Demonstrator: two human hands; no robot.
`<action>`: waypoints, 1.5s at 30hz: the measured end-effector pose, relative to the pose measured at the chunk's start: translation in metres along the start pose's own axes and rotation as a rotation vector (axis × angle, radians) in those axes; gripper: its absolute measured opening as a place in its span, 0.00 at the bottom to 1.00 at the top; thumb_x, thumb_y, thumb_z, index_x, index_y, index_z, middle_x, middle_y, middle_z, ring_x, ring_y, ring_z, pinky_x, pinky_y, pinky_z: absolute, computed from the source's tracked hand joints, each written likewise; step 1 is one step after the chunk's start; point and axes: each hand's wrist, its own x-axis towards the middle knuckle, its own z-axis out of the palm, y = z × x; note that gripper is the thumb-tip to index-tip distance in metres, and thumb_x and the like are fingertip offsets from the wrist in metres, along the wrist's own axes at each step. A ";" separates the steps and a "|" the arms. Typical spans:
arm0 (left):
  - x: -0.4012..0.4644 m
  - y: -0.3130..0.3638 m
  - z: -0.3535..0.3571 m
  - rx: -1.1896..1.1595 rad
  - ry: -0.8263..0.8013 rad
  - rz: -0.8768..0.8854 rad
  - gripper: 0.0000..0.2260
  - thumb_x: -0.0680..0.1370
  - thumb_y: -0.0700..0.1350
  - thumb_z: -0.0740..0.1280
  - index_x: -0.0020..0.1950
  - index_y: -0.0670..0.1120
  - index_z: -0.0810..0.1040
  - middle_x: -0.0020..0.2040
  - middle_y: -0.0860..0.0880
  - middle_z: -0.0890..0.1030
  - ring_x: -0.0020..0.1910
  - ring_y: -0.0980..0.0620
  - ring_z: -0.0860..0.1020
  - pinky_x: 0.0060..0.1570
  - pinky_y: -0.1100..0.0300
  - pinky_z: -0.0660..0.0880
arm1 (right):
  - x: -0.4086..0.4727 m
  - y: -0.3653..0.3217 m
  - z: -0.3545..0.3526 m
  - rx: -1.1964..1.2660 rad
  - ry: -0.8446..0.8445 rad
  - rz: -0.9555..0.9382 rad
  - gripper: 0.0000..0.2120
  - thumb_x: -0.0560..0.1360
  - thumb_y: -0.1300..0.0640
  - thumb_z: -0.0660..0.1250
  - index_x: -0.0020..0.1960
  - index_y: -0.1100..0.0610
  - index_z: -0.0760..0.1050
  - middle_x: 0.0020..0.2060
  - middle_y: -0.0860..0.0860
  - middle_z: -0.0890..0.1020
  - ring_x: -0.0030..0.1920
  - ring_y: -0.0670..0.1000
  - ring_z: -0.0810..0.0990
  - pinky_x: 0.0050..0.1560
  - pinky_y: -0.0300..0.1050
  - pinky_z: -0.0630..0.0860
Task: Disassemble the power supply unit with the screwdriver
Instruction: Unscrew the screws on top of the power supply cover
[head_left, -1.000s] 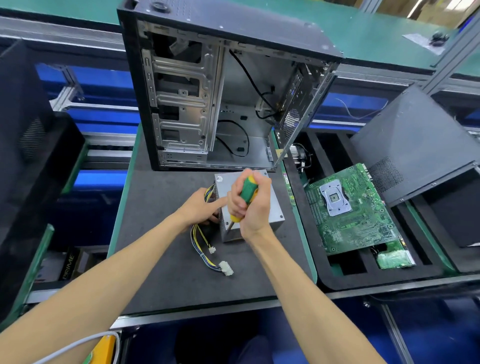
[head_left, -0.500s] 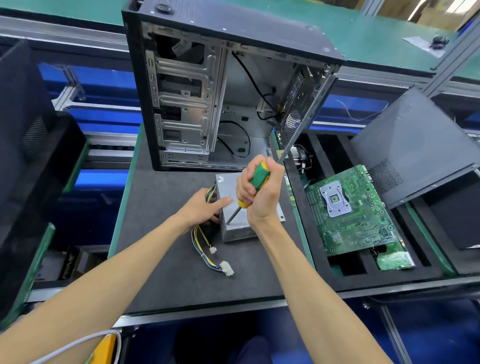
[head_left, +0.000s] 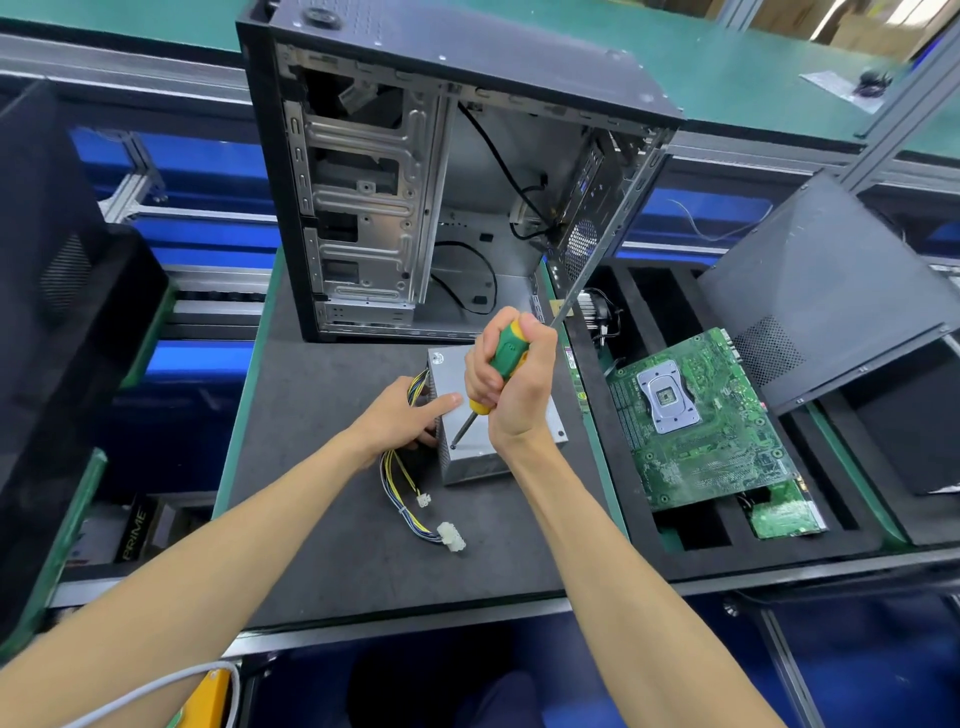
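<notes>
**Two hands on the PSU, driver tip at a corner screw**

One readable word shows: "PRIME" on a box (head_left: 136, 530) below the mat's left edge. Other labels are too small to read.

The PSU (head_left: 475, 457) lies on the grey mat (head_left: 322, 519), just in front of the open case (head_left: 447, 171). Its cables (head_left: 410, 499) trail toward the viewer, ending in white plugs. The right hand (head_left: 511, 384) is curled round the green-and-yellow screwdriver (head_left: 501, 361), whose tip meets the PSU's top near its front left corner. The left hand (head_left: 400, 421) grips the PSU's left side, forefinger stretched across the top.

A second ago the fist sat low, hiding the shaft; it has since risen and the driver has tilted, baring the shaft. A motherboard (head_left: 696, 421) lies in the tray on the right.
</notes>
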 end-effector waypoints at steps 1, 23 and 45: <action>0.000 0.000 0.000 0.002 0.002 0.000 0.08 0.77 0.57 0.71 0.45 0.56 0.75 0.38 0.50 0.81 0.34 0.54 0.85 0.32 0.61 0.76 | 0.000 0.001 0.000 -0.008 -0.005 0.002 0.17 0.72 0.42 0.58 0.31 0.52 0.68 0.20 0.49 0.61 0.22 0.48 0.53 0.26 0.36 0.52; -0.001 -0.008 0.006 -0.029 0.043 0.017 0.20 0.71 0.67 0.71 0.48 0.54 0.72 0.44 0.44 0.80 0.34 0.53 0.83 0.31 0.64 0.76 | 0.000 -0.006 0.014 -0.149 -0.068 0.038 0.22 0.82 0.48 0.53 0.34 0.53 0.74 0.23 0.51 0.69 0.25 0.50 0.63 0.27 0.42 0.60; -0.001 -0.023 0.022 0.152 0.186 -0.133 0.29 0.73 0.74 0.61 0.37 0.49 0.63 0.30 0.54 0.69 0.25 0.55 0.70 0.34 0.53 0.66 | 0.001 -0.006 0.008 -0.132 0.004 -0.024 0.14 0.79 0.43 0.60 0.45 0.53 0.67 0.26 0.51 0.68 0.26 0.49 0.63 0.28 0.42 0.63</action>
